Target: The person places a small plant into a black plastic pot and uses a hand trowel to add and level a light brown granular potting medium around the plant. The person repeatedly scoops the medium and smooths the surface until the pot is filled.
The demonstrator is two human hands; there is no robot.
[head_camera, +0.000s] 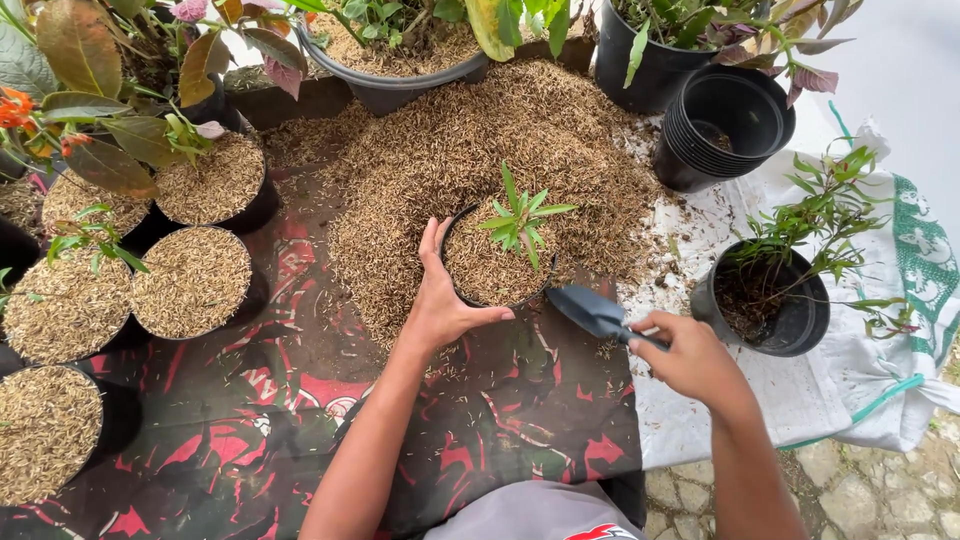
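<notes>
My left hand grips the left rim of a small black pot filled with rice husk, with a green seedling standing upright in it. My right hand holds a dark garden trowel by its handle, the blade pointing up-left just beside the pot's lower right rim. The pot sits at the front edge of a big heap of rice husk.
Several husk-filled black pots stand at the left. A stack of empty black pots lies at the upper right, and a black pot with a leafy plant stands on a white sack. A dark red-patterned sheet covers the ground.
</notes>
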